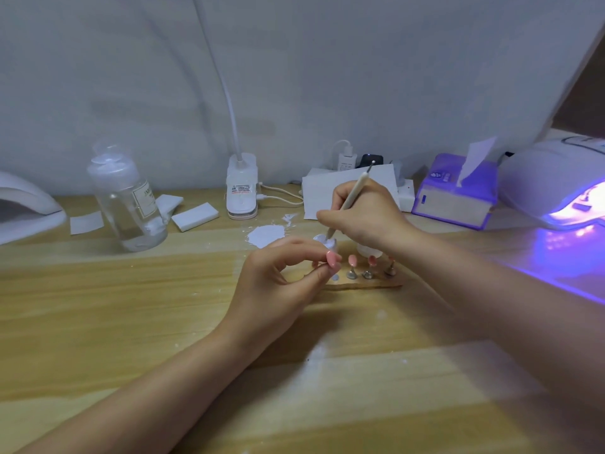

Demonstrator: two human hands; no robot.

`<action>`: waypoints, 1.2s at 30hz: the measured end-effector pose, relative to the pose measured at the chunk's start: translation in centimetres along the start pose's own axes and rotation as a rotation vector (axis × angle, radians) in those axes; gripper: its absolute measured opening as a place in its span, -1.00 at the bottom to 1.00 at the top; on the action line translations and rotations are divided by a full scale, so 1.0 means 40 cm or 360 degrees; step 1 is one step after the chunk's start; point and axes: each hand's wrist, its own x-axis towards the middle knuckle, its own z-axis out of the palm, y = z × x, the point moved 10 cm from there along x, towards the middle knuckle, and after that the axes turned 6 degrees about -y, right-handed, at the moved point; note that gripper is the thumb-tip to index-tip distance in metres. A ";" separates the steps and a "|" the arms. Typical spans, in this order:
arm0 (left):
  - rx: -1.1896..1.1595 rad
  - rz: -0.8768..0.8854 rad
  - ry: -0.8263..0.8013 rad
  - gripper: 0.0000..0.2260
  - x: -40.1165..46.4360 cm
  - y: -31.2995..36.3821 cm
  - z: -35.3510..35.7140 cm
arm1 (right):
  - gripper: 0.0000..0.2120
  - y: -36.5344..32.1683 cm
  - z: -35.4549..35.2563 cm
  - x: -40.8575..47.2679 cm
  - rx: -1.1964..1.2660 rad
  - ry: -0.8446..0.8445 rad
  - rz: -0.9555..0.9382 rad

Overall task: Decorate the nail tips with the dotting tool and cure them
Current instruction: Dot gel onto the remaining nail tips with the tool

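Note:
My right hand (363, 217) holds the white dotting tool (352, 194) like a pen, its lower tip down at a small white pot (322, 240) on the table. My left hand (278, 283) pinches a pink nail tip (332, 258) on its stand between thumb and forefinger. To the right, more pink nail tips (352, 259) stand on metal holders (367, 274) along a wooden base (370, 285). A lit curing lamp (556, 185) glows violet at the far right.
A clear bottle (127, 204) stands at the left, with white pads (195, 216) beside it. A desk lamp clamp (241, 188), a power strip with chargers (347, 158) and a purple tissue box (456, 191) line the back. White paint (266, 235) is smeared on the table. Another white lamp (23, 204) sits far left.

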 end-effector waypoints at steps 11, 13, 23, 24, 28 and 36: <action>-0.0019 -0.0020 -0.0023 -0.91 0.001 0.002 0.003 | -0.70 -0.015 0.015 0.015 -0.0093 -0.0062 -0.0083; -0.0032 -0.0028 -0.0014 -0.92 0.001 0.003 0.002 | -0.68 -0.017 0.018 0.014 -0.0114 -0.0077 -0.0097; 0.0096 0.0154 0.0022 -0.92 -0.005 0.047 -0.002 | -0.66 -0.026 -0.019 -0.020 -0.0025 0.0106 -0.0202; 0.0144 0.0253 -0.0005 -0.94 -0.009 0.065 0.006 | -0.64 -0.034 -0.044 -0.035 0.0073 0.0225 -0.0245; 0.0134 0.0355 -0.0199 -0.97 -0.020 0.084 0.048 | -0.68 -0.049 -0.120 -0.123 0.0728 0.0480 -0.0348; -0.0038 -0.0119 -0.0458 -0.95 -0.017 -0.008 0.083 | -0.73 0.028 -0.063 -0.288 0.1206 0.0389 -0.0186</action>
